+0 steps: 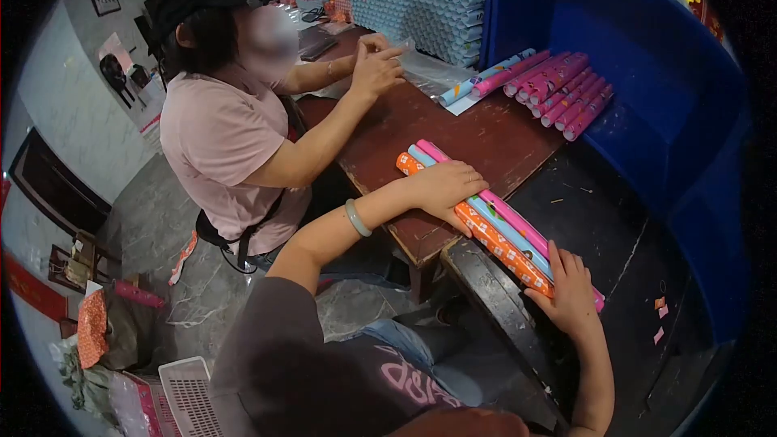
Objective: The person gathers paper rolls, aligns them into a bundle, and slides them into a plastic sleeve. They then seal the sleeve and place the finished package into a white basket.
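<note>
Three rolls of patterned wrapping paper lie side by side across the edge of the brown table and the black surface: an orange roll (503,248), a light-blue roll (511,232) and a pink roll (522,225). My left hand (445,190), with a pale bangle at its wrist, is laid over the rolls toward their far end, thumb on the near side. Round the nearer end, my right hand (568,290) has its thumb on the orange roll and fingers on the far side. Both hands grip the bundle together.
A co-worker (227,113) at the left handles a clear plastic bag (433,66). Pink rolls (566,93) are piled against the blue partition (631,57). A tall stack of rolls (413,20) stands behind the brown table (405,121). Paper scraps (661,309) lie on the black surface.
</note>
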Motion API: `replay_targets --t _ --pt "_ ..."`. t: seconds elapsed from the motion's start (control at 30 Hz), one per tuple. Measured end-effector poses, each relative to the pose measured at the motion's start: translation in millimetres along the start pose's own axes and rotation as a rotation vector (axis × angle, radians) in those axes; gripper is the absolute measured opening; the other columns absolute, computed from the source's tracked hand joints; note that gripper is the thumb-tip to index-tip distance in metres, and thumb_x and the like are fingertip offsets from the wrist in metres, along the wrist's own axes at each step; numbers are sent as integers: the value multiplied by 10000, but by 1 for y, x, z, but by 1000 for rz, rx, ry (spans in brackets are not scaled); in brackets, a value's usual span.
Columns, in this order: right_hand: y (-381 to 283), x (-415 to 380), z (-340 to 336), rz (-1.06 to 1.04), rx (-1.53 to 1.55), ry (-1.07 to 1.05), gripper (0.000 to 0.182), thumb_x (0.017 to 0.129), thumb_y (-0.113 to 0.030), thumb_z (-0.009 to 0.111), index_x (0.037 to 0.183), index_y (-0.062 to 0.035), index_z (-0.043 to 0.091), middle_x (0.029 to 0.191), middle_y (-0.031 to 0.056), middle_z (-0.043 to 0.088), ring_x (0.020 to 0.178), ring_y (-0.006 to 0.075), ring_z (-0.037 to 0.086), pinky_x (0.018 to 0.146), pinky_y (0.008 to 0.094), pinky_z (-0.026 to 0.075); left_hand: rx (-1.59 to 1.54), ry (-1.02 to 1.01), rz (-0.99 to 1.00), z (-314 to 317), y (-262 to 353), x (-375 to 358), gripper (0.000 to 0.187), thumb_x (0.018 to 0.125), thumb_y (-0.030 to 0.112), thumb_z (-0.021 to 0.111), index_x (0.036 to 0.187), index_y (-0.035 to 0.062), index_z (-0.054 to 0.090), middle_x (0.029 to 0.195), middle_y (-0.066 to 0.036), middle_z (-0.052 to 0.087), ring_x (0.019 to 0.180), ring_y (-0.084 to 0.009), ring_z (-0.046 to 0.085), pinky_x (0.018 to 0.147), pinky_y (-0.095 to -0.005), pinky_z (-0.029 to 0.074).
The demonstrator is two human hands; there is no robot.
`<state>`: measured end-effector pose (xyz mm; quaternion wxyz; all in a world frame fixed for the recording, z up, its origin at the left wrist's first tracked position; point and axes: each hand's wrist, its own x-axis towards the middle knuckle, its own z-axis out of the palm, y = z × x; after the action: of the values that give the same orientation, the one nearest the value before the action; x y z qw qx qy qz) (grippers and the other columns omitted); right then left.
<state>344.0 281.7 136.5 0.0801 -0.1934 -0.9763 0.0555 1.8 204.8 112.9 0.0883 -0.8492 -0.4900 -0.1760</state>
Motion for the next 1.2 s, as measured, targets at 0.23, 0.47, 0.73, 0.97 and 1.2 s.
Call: replay_targets --t 0.23,0.47,0.73,0.97,1.2 --pt "-6 -3 6 20 -2 67 780 779 -389 681 1381 0 374 1209 193 503 1087 343 480 884 446 394 -90 -97 25 -6 -11 2 800 654 500 764 1205 -20 508 1126 -187 577 1035 -348 556 904 -416 440" --pt "-17 3 10 45 -13 99 765 778 -378 685 1377 -8 386 1205 167 514 1066 330 491 875 446 410 -39 -245 -91 -25 -18 5 585 610 245 738 1114 33 529 972 -168 603 935 -356 581 817 -433 459" --pt "-21 18 10 20 69 110 757 760 -279 721 1376 8 387 1224 189 503 1093 341 486 910 424 414 14 -222 -54 -38 -26 0 460 602 195 727 998 36 555 916 -146 606 911 -342 584 803 -422 457" --pt "-35 40 11 -34 33 180 769 762 -290 724 1380 8 377 1227 176 498 1102 328 480 876 435 411 122 -215 -61 -57 -42 -13 439 593 186 724 966 37 547 907 -134 606 913 -331 580 804 -420 456" --pt "-41 39 10 -8 22 183 773 768 -288 719 1390 6 367 1243 174 490 1117 329 472 894 420 399 164 -206 -66 -61 -40 -14 448 591 180 721 974 38 539 909 -132 604 914 -328 580 809 -418 455"
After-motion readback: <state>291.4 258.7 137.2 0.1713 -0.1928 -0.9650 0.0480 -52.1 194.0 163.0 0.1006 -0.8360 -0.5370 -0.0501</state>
